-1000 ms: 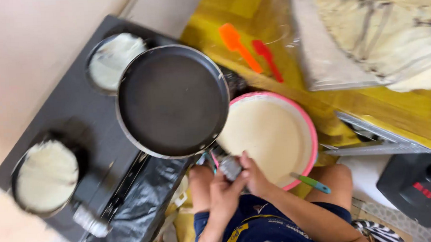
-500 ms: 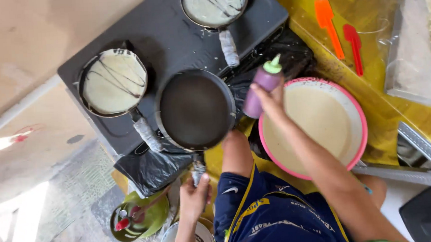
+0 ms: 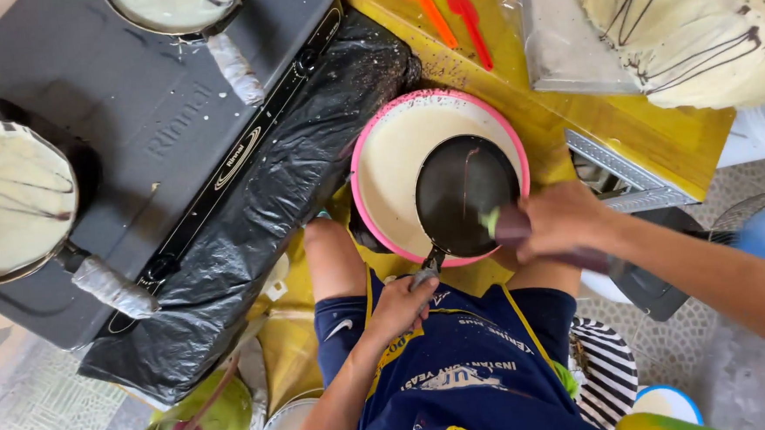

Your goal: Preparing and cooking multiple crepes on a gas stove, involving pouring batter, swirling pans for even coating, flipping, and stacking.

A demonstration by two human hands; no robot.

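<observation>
pan (image 3: 464, 193) gripped by left hand (image 3: 400, 306), right hand (image 3: 562, 223) tilting bottle (image 3: 510, 226) over it.

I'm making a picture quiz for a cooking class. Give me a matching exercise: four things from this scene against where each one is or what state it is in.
Things:
1. small black pan
2. squeeze bottle
3. pink-rimmed bowl
4. orange spatula

Places or states:
A. lying on the yellow table beside a red one
B. gripped in the right hand
C. holding pale batter
D. held by its handle in the left hand, over the bowl

Pairs: 1-D, 2-B, 3-C, 4-A
</observation>
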